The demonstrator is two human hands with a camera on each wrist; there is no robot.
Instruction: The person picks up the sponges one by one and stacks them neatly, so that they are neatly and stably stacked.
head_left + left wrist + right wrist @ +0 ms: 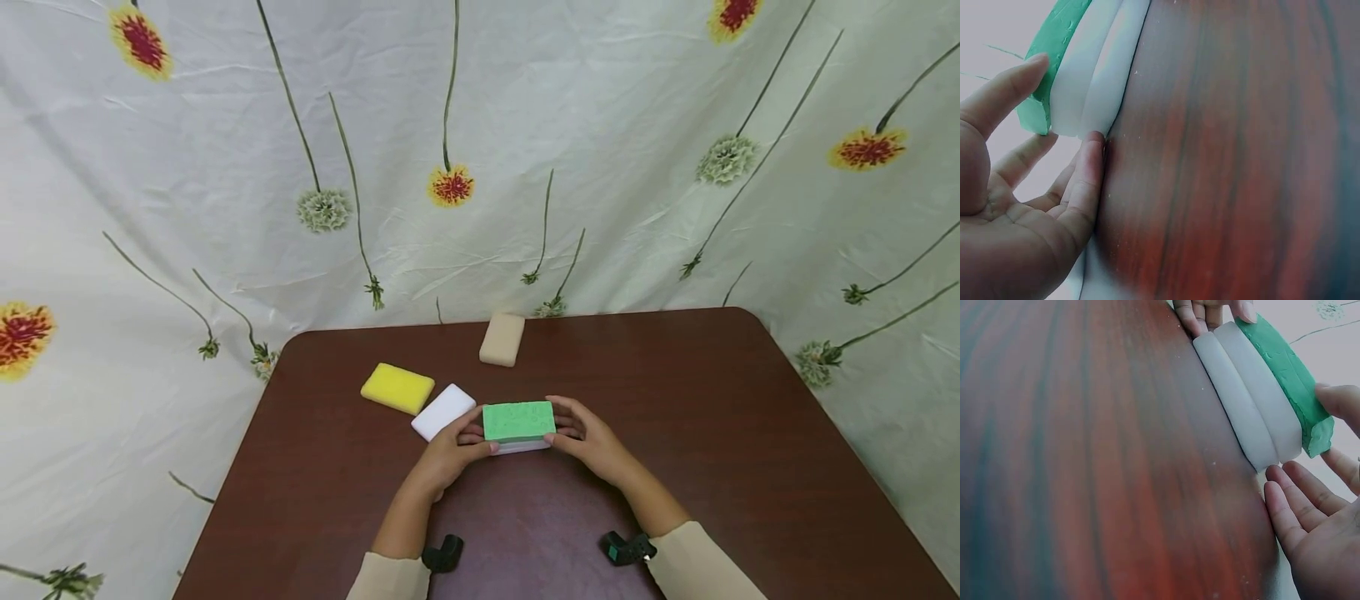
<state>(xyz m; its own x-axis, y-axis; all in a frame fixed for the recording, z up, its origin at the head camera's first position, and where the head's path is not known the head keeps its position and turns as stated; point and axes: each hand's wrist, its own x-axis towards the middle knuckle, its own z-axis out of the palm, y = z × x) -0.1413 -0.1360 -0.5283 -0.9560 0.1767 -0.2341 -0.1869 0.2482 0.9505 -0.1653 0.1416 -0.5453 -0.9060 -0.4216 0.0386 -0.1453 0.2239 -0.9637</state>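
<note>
A green soap bar (519, 420) lies on top of two stacked white soap bars in front of me. Both wrist views show the upper white bar (1079, 75) and the lower white bar (1229, 394), which rests on the table. My left hand (448, 454) holds the green bar's left end, thumb on the near side and fingers round behind. At the opposite end my right hand (592, 442) grips it the same way. The lower fingers of each hand reach down beside the ends of the white bars.
Left of the stack lies another white bar (442, 412), close to my left hand. A yellow bar (397, 388) lies beyond it. Near the far edge of the brown table (675, 375) is a beige bar (502, 340). A flowered cloth (495, 100) hangs behind the table.
</note>
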